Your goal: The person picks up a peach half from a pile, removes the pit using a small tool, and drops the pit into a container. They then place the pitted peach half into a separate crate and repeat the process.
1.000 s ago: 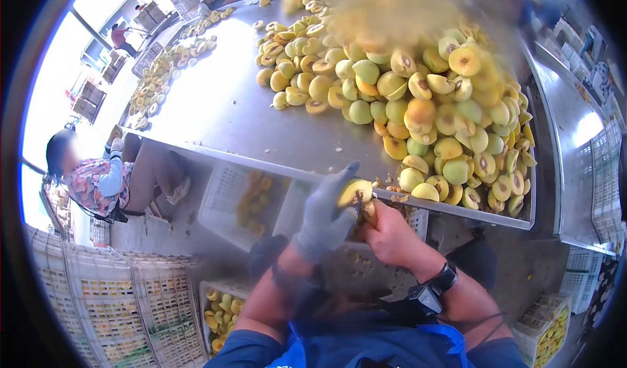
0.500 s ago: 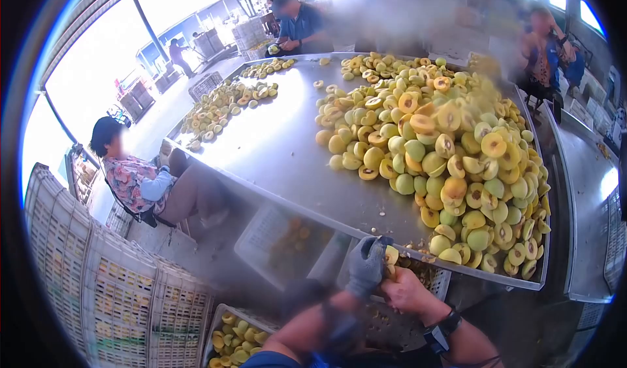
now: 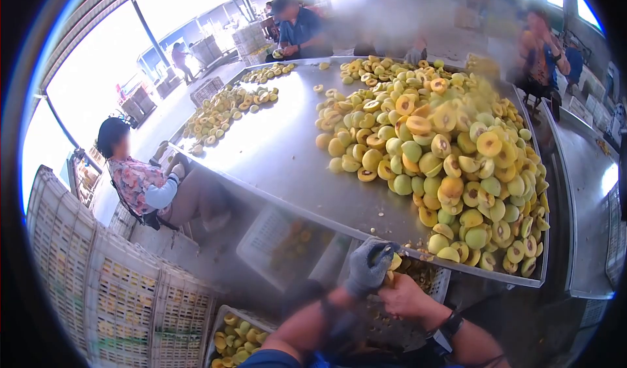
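Note:
My left hand, in a grey glove, is closed on a yellow-green peach half at the near edge of the metal table. Close beside it, my bare right hand is a fist, wrist watch behind it. Something slim and tan shows between its fingers and the fruit; I cannot make out what it is. Beyond my hands a large heap of halved peaches covers the right part of the table, many with brown pit hollows facing up.
Below my hands stands a crate with scraps. Another crate of fruit is at lower left, by stacked white crates. A person sits at the left; others sit across the table. A second metal table is at right.
My gloved left hand has turned slightly and the peach half in it has tilted. My right hand stays close below it. The seated person at left has lifted one hand toward the table edge.

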Motion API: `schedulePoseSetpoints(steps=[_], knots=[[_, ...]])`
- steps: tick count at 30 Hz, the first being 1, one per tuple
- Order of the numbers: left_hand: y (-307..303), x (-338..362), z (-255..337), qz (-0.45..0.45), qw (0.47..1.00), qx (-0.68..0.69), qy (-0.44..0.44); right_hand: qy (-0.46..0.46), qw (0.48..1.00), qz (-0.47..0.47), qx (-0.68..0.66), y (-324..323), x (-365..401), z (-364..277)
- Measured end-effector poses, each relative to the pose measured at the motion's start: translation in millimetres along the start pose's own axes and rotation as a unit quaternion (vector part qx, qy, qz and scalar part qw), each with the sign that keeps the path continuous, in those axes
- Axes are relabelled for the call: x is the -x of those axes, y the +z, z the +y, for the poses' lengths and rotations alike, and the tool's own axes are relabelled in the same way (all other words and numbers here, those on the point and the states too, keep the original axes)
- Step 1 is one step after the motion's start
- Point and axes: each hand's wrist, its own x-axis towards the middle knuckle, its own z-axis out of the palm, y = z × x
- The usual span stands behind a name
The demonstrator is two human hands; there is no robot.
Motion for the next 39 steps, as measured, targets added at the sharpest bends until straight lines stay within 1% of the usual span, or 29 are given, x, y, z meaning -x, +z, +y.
schedulePoseSetpoints(steps=[1, 2, 4, 7, 9, 10, 12, 13, 14, 16, 17, 19, 22, 23, 24, 25, 26, 27, 29, 30, 31, 33, 34, 35, 36, 38, 39], knots=[[-0.3, 0.0, 2.1, -0.008, 1.0, 0.003, 0.005, 0.015, 0.999, -0.033, -0.001, -4.0, 3.2, -0.5], [-1.3, 0.4, 2.7, -0.026, 0.999, 0.026, -0.014, 0.028, 0.997, -0.07, -0.025, -10.9, 0.3, 8.8], [-4.7, 0.0, 2.6, -0.061, 0.994, 0.074, -0.051, 0.055, 0.99, -0.103, -0.076, -10.4, 2.4, 1.9], [-7.5, -1.1, -1.8, -0.099, 0.965, 0.192, -0.151, 0.104, 0.975, -0.098, -0.169, -6.1, 9.5, -16.5], [-14.4, -6.7, -1.3, -0.157, 0.952, 0.215, -0.15, 0.144, 0.955, -0.107, -0.238, -5.7, 7.6, 2.5], [-15.3, -7.3, -1.5, -0.184, 0.943, 0.231, -0.152, 0.137, 0.954, -0.117, -0.239, -3.3, 10.4, 7.3], [-19.6, -16.9, -4.0, -0.222, 0.949, 0.194, -0.109, 0.108, 0.957, -0.141, -0.231, -0.7, 4.9, 9.2], [-22.2, -15.2, -3.8, -0.241, 0.951, 0.173, -0.087, 0.082, 0.966, -0.148, -0.194, -0.5, 3.6, 17.0], [-23.3, -12.4, -1.5, -0.242, 0.944, 0.195, -0.108, 0.051, 0.975, -0.156, -0.153, -1.3, 0.1, 24.9], [-26.2, -11.4, 6.2, -0.235, 0.934, 0.234, -0.137, -0.019, 0.986, -0.155, -0.057, -0.8, -1.6, 23.4], [-26.7, -8.3, 7.0, -0.217, 0.942, 0.211, -0.146, -0.057, 0.988, -0.144, -0.007, 1.3, -0.5, 19.9], [-25.2, -3.4, 9.3, -0.167, 0.958, 0.171, -0.159, -0.074, 0.99, -0.119, 0.029, 1.8, 1.7, 15.6], [-17.6, 4.0, 18.5, -0.077, 0.961, 0.196, -0.177, -0.01, 0.997, -0.074, -0.02, 4.1, 7.6, 15.2], [-13.4, 8.6, 14.3, -0.033, 0.931, 0.284, -0.225, 0.009, 0.998, -0.059, -0.036, 6.8, 10.7, 12.9], [-11.1, 12.2, 7.0, 0.012, 0.89, 0.368, -0.27, 0.029, 0.997, -0.045, -0.051, 8.7, 13.7, 11.4], [-11.0, 10.5, -4.7, 0.045, 0.881, 0.367, -0.295, 0.005, 1.0, -0.028, -0.009, 9.4, 16.1, 11.8], [-14.3, 12.9, -14.6, 0.065, 0.926, 0.288, -0.235, -0.018, 0.999, -0.011, 0.033, 9.6, 17.6, 13.4], [-20.5, 13.6, -16.6, 0.086, 0.96, 0.204, -0.173, -0.041, 0.996, 0.005, 0.073, 9.2, 18.7, 16.2], [-44.8, 9.6, -31.5, 0.152, 0.922, 0.252, -0.25, -0.069, 0.985, 0.058, 0.148, -0.1, 14.3, 34.1], [-61.5, 8.3, -30.5, 0.185, 0.914, 0.255, -0.255, -0.081, 0.976, 0.086, 0.183, -5.2, 12.2, 44.3], [-78.1, 8.1, -28.7, 0.216, 0.905, 0.257, -0.262, -0.049, 0.972, 0.105, 0.206, -8.9, 11.2, 51.9], [-111.8, 8.7, -27.9, 0.266, 0.93, 0.128, -0.219, 0.012, 0.957, 0.146, 0.25, -19.3, 7.2, 57.7], [-138.0, 11.4, -39.8, 0.259, 0.938, -0.01, -0.229, 0.007, 0.956, 0.145, 0.254, -22.3, 8.5, 55.0], [-157.6, 14.6, -53.5, 0.242, 0.937, -0.118, -0.224, 0.003, 0.956, 0.142, 0.257, -23.4, 10.6, 51.7], [-175.9, 17.0, -64.3, 0.228, 0.922, -0.226, -0.217, 0.001, 0.956, 0.137, 0.26, -22.9, 13.4, 50.2], [-189.6, 12.4, -72.0, 0.177, 0.893, -0.377, -0.171, -0.003, 0.956, 0.146, 0.256, -24.4, 14.8, 47.4], [-187.8, 7.3, -75.4, 0.171, 0.928, -0.286, -0.164, -0.005, 0.955, 0.153, 0.253, -26.6, 14.4, 47.2]])
